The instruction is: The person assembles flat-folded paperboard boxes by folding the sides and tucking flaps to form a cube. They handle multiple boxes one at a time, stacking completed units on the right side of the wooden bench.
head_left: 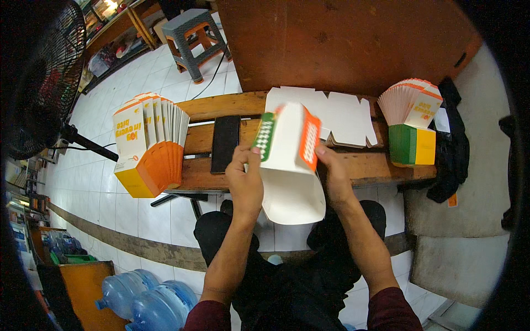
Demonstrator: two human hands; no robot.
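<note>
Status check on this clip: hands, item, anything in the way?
Left hand and right hand at opposite sides of white carton. Carton raised, open end toward wearer. Flat white cardboard on bench beyond.

Cardboard blanks (353,118) on bench (369,169), between carton stacks (160,165)

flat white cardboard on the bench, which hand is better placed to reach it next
Probably the right hand: it is nearer the flat white cardboard, while the left hand sits farther to the left. Both hands are on the open carton, so either would first need freeing.
</note>
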